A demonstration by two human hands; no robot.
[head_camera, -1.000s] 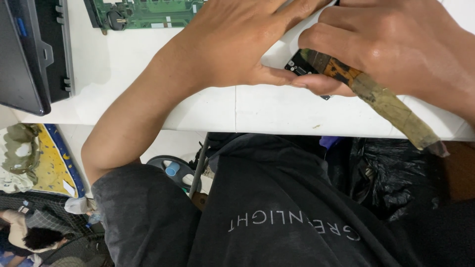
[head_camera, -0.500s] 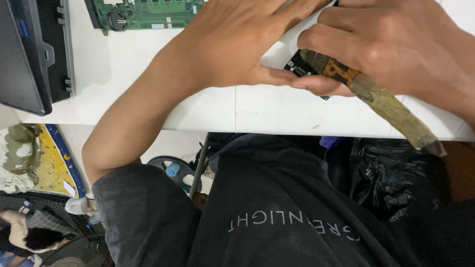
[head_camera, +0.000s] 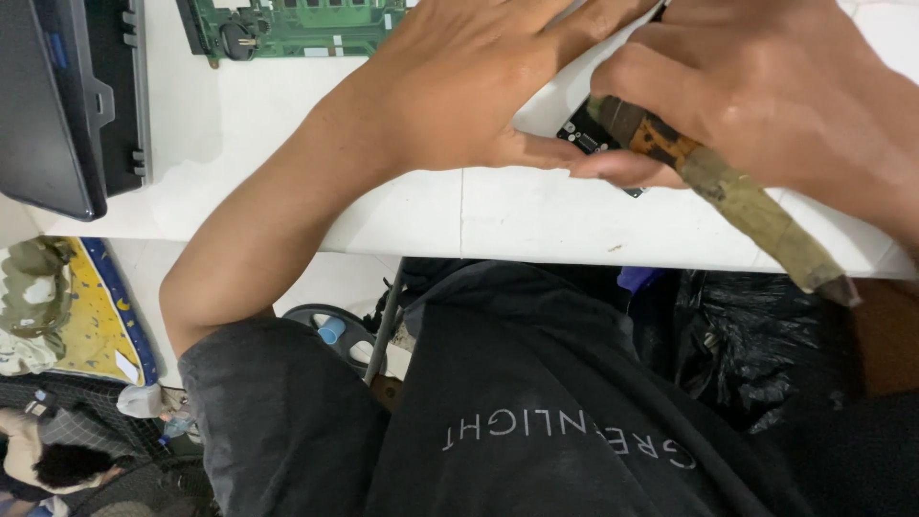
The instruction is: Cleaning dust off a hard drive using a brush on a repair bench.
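Right hand (head_camera: 785,105) is wrapped tight around a worn tool handle (head_camera: 756,206), brownish and grimy, wrapped in what looks like old tape. The butt end sticks out toward 4 o'clock, past the table edge. The working end is buried under the fingers, so I can't tell what kind of tip it has.

Left hand (head_camera: 479,91) is spread flat, fingers apart, pressing down on the white table (head_camera: 287,182), with the thumb running along toward 3 o'clock until it touches the right hand. Tucked between the two hands is a small black part (head_camera: 586,134), some little board or module with tiny contacts. Mostly covered, only a corner shows.

My read: this is the prying or working-loose step, left hand bracing, right hand driving the tool into the part. The next move probably needs steady pressure and a firm hold-down so the part doesn't skid.

Further out: a green circuit board (head_camera: 287,21) at 11 o'clock from the left hand, well apart. A dark laptop shell (head_camera: 57,96) sits at 9 o'clock at the table's left edge.

Containers: a black plastic bag (head_camera: 747,345) under the table at 5 o'clock; can't see what's in it.
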